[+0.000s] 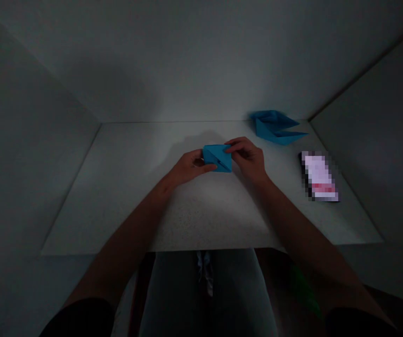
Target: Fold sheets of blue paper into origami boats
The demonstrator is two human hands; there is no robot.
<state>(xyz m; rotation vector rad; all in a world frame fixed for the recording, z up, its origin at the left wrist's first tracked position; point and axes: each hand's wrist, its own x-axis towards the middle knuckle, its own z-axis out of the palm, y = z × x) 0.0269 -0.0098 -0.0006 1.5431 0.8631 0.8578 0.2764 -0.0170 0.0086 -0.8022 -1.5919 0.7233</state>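
Observation:
A small folded piece of blue paper [218, 157], roughly rectangular with diagonal creases, is held up between my two hands over the middle of the table. My left hand [189, 167] grips its left side, the thumb lying across the lower front. At the upper right corner, my right hand [249, 157] pinches the paper between thumb and fingers. The fingers behind the paper are hidden.
Toward the back right of the white table [124, 187] stands a larger folded blue paper shape [275, 128] with two pointed ends. A phone [319, 175] with a lit, blurred screen lies at the right. Walls enclose the table's back and sides.

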